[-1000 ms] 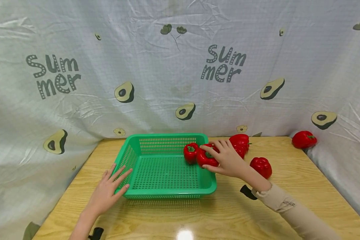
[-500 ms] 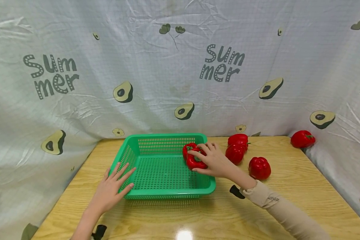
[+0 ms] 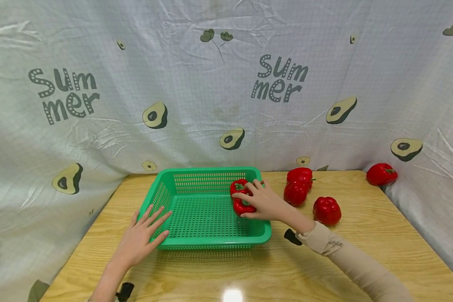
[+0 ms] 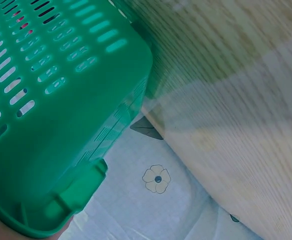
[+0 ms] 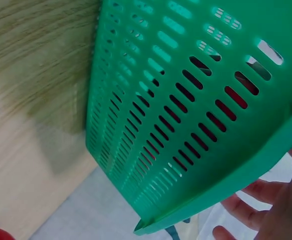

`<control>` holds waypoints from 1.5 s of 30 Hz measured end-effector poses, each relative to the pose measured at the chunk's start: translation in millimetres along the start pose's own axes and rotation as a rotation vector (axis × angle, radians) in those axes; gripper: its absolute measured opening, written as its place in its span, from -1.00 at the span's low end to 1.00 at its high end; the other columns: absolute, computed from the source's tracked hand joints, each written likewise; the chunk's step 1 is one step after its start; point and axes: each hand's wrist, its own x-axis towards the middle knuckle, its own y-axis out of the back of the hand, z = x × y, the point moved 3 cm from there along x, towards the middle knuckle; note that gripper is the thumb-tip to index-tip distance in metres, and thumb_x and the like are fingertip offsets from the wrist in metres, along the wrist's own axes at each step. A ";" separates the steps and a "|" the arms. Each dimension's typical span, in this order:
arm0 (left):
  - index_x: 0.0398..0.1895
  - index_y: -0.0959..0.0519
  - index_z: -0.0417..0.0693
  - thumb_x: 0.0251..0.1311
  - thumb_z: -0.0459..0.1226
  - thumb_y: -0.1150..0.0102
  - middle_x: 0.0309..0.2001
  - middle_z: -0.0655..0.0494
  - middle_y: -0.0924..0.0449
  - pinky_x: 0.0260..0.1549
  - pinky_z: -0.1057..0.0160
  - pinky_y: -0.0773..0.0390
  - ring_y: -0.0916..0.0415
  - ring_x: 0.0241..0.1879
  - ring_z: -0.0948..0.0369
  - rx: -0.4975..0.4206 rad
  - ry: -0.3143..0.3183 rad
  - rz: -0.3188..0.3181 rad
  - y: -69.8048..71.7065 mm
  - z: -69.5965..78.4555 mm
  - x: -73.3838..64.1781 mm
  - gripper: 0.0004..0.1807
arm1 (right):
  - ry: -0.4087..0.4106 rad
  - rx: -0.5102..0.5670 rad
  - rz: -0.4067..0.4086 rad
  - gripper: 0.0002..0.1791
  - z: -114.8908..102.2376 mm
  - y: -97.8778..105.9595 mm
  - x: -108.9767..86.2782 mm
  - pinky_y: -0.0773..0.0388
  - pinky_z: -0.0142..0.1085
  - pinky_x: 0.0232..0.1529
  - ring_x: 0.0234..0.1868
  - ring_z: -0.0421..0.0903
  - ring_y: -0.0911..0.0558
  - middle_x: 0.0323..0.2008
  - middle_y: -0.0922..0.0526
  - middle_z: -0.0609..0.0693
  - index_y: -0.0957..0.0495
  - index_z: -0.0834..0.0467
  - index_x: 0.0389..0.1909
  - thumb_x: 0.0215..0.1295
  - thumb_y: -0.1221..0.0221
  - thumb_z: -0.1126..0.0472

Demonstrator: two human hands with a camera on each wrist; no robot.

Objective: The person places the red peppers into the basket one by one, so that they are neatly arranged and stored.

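A green slatted plastic basket (image 3: 215,241) stands on the table. My left hand (image 3: 136,241) lies over its left rim with fingers spread and straight. My right hand (image 3: 269,203) reaches across the right rim, its fingers and thumb around a red bell pepper (image 3: 240,207) low inside the basket. Just behind that one sits another red bell pepper (image 3: 236,186). In the right wrist view, red shows through the slots of the basket wall (image 5: 255,145), and some fingers (image 5: 245,210) appear past the rim. The left wrist view shows the basket's other end (image 4: 71,115).
To the right of the basket, two red bell peppers (image 3: 296,193) sit close together, with another pepper (image 3: 327,211) nearer the front. One more pepper (image 3: 381,174) lies at the table's far right corner. A printed cloth (image 3: 196,92) hangs behind the wooden table (image 3: 211,277).
My right hand has carried the pepper left from the basket's right rim and down inside, in front of the other pepper. My left hand has stayed at the left rim.
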 end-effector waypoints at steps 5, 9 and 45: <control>0.26 -0.25 0.30 0.15 0.01 -0.02 0.28 -0.02 -0.25 0.21 -0.24 0.02 -0.02 0.32 -0.14 0.015 -0.010 0.020 -0.1 0.7 -0.1 -0.44 | -0.005 -0.004 -0.082 -0.38 0.6 -4.7 5.2 -0.27 -0.08 -0.19 -0.17 -0.03 -0.29 -0.12 -0.44 0.02 -0.37 -0.12 0.10 -0.02 -0.19 -0.23; 0.27 -0.23 0.31 0.16 0.01 -0.01 0.27 0.00 -0.26 0.22 -0.23 0.03 -0.02 0.32 -0.14 0.018 -0.011 0.017 0.1 1.0 -0.4 -0.44 | -0.013 -0.042 -0.143 -0.37 0.1 -8.0 7.9 -0.28 -0.05 -0.17 -0.14 0.00 -0.30 -0.13 -0.44 0.04 -0.35 -0.11 0.10 -0.02 -0.17 -0.25; 0.25 -0.26 0.30 0.13 -0.01 -0.05 0.18 0.04 -0.40 0.19 -0.27 0.00 -0.02 0.32 -0.12 -0.006 -0.004 0.033 -1.1 0.6 -1.1 -0.44 | -0.160 0.100 -0.376 -0.38 -9.1 -8.9 12.7 -0.20 0.24 0.03 0.06 0.10 -0.25 0.06 -0.40 0.08 -0.32 -0.13 0.09 -0.05 -0.29 -0.07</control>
